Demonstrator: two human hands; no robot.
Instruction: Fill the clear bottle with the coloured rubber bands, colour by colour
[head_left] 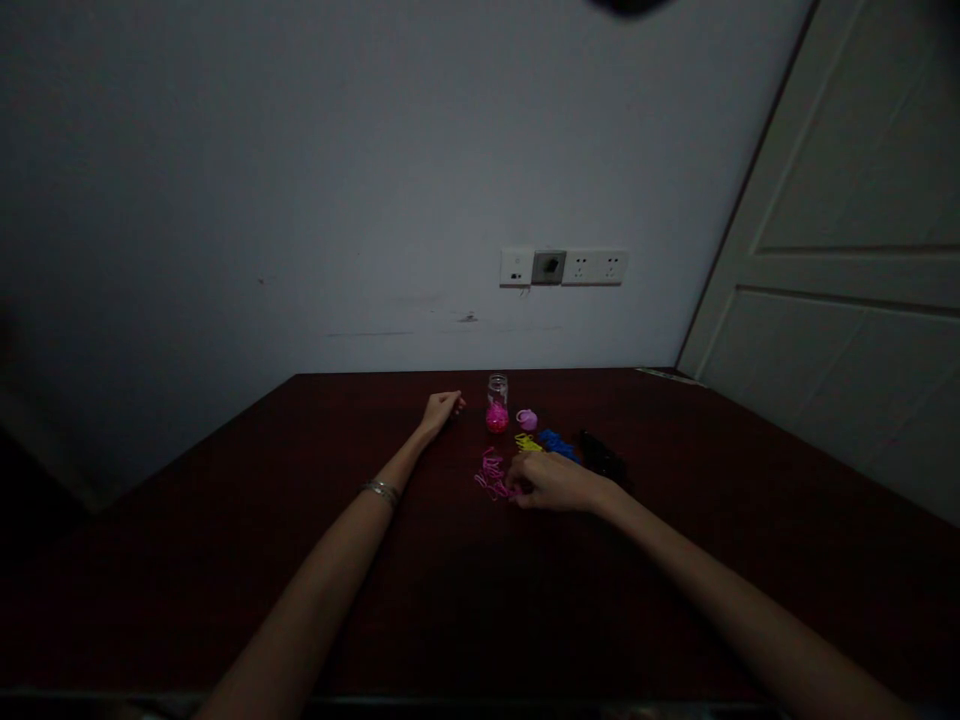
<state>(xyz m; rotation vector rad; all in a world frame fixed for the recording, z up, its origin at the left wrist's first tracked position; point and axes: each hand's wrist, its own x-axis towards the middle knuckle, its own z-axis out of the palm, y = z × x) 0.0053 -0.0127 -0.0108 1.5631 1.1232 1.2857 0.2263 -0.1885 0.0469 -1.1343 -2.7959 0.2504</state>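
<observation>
1. Near the centre of the frame, a clear jar (498, 388) is seen upright on the dark red tabletop (420, 600); its lower part is filled with pink material (496, 417), and no lid is seen on it.
2. Below the jar, loose pink strands (491, 474) are spread out. They are met by the fingers of the right hand (551, 481), which are bent together at the tips; whether a strand is gripped cannot be told.
3. Left of the jar, the left hand (441, 408) is rested with curled fingers; whether anything is held in them cannot be told.
4. The work is judged only partly done: the pink strands are left unsorted, while yellow strands (528, 442), a blue bunch (556, 444) and a black bunch (601, 456) are grouped separately, right of centre.
</observation>
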